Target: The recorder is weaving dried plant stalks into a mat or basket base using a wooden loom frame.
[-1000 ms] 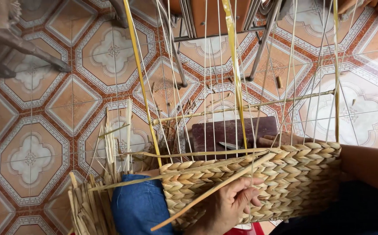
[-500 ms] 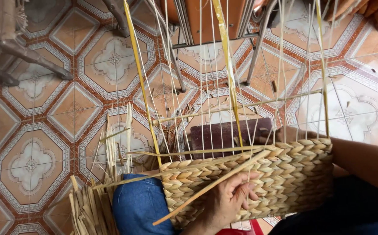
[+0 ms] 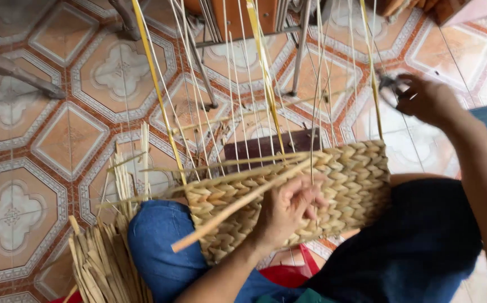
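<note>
Many patterned floor tiles (image 3: 47,140) in orange, cream and grey fill the ground beneath the work, with metal chair legs (image 3: 299,50) standing on them at the top of the view. Across the person's lap, over a blue trouser knee (image 3: 159,247), lies a half-woven basket (image 3: 355,185) of braided pale straw, its finished band running from left to right and its thin upright stakes (image 3: 238,84) rising towards the chair, a few wider yellow ones among them. A dark brown rectangular block (image 3: 254,148) shows just behind the basket's rim, seen through the stakes. At the lower left, beside the knee, a bundle of loose dried straw strips (image 3: 103,264) rests on the floor. The left hand (image 3: 288,210) presses against the front wall of the basket, fingers curled and closed around a long flat weaving strand (image 3: 238,207) that slants down to the left past the woven edge. The right hand (image 3: 426,101) is lifted well apart from the basket at the upper right, fingers bent around a small dark tool (image 3: 388,87) that looks like scissors, though it is too blurred to tell surely.
</note>
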